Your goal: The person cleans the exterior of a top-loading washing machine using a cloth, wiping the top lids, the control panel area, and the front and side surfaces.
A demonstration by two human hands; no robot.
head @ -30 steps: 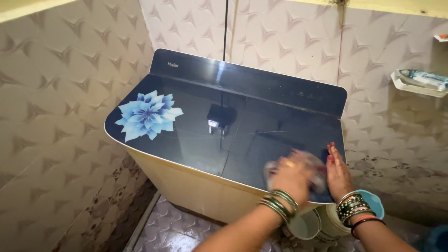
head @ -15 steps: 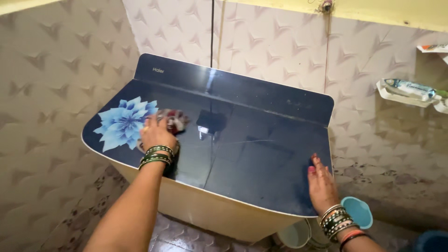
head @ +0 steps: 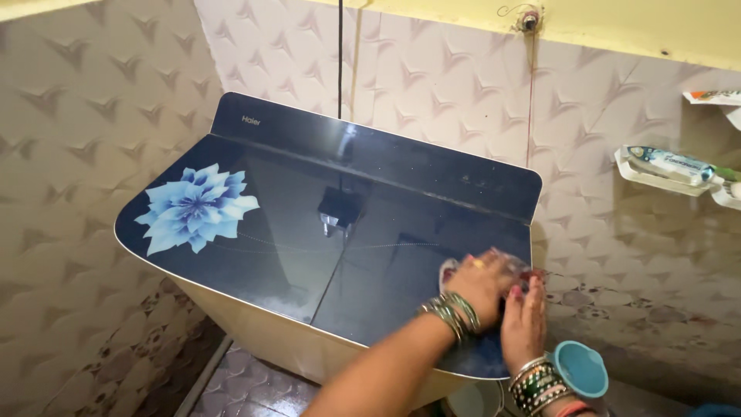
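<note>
Starting at left: blue flower print (head: 195, 207) is seen on glossy black glass lid of washing machine (head: 293, 224). Small reddish-white cloth (head: 455, 269) is pressed on lid's right front part, gripped by left hand (head: 480, 287). Right hand (head: 524, 323) is laid flat, fingers stretched, just beside. Teal plastic mug (head: 580, 368) is seen below right.

Cloth (head: 502, 266) is motion-blurred and mostly covered by left hand (head: 485, 287); pattern can't be told. Right hand (head: 523, 323) is cut off at wrist by bottom edge. Teal container (head: 580, 369) is partly hidden behind washing machine lid (head: 370, 232). Shelf (head: 664, 171) items at right edge are cropped and too small to be identified.
</note>
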